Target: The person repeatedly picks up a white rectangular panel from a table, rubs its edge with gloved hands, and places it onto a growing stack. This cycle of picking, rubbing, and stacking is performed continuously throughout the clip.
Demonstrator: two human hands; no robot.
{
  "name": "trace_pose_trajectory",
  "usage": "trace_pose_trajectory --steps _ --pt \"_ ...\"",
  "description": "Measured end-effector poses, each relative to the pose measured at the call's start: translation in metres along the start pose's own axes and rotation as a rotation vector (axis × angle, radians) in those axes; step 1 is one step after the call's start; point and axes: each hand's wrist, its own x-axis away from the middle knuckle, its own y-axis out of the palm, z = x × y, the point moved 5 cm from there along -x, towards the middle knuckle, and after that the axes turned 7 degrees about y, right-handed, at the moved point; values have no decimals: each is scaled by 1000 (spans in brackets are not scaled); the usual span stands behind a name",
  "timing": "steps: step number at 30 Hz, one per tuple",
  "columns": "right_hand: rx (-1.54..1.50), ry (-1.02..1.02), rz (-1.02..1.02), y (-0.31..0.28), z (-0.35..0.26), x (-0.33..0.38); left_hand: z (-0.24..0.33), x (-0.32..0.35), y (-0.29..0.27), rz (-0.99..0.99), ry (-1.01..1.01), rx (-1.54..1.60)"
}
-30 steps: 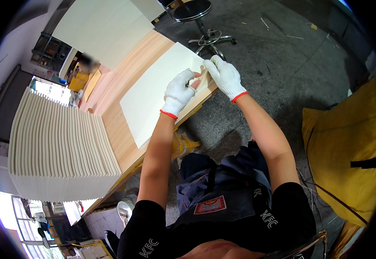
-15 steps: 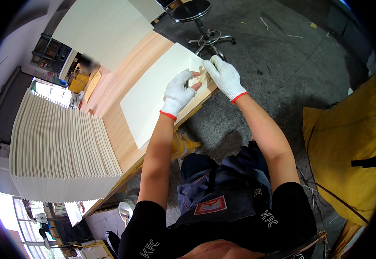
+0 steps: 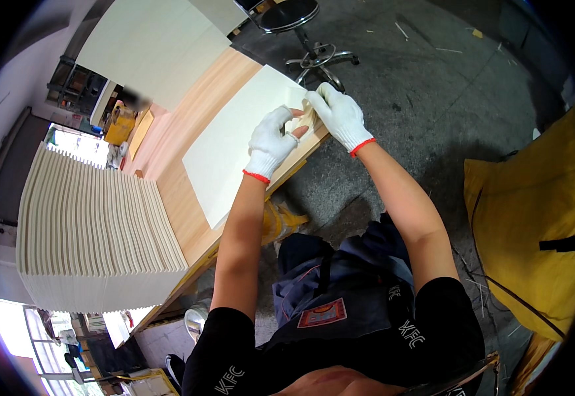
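A white flat panel (image 3: pixel 235 142) lies on the wooden table (image 3: pixel 192 228) in front of me. At the panel's right end, by the table edge, is a pale cream piece (image 3: pixel 309 117) with ridges, partly covered by my hands. My left hand (image 3: pixel 273 140), in a white glove with bare thumb and index tips, rests over the panel. Its thumb and index finger are apart and point at the cream piece. My right hand (image 3: pixel 339 113), also gloved, is at the panel's right corner, its fingers bent down and closed around the edge. What they grip is hidden.
A tall stack of white panels (image 3: pixel 96 218) stands at the left end of the table. A large pale board (image 3: pixel 152 49) lies at the far side. Beyond the table is a black round stool (image 3: pixel 291 14). Yellow fabric (image 3: pixel 515 231) hangs at the right.
The view has shifted slightly. Both hands stay at the panel's right end in nearly the same pose, with only slight finger movement.
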Motion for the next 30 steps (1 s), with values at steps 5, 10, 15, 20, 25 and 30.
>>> trace_pose_trajectory --steps 5,10,15,20,25,30 --pt "-17 15 2 1 3 0 -4 -1 2 -19 -71 50" --pt "-29 40 -40 -3 -1 0 -5 1 0 88 24 81" --pt "-27 49 -24 1 5 -2 -1 0 -2 71 98 57" --pt "-33 66 -2 2 6 -2 5 0 0 -5 54 -53" --pt "-55 32 20 1 4 0 2 0 -1 -2 -26 9" --pt "-69 41 3 1 6 -1 0 -1 0 -32 -56 29"
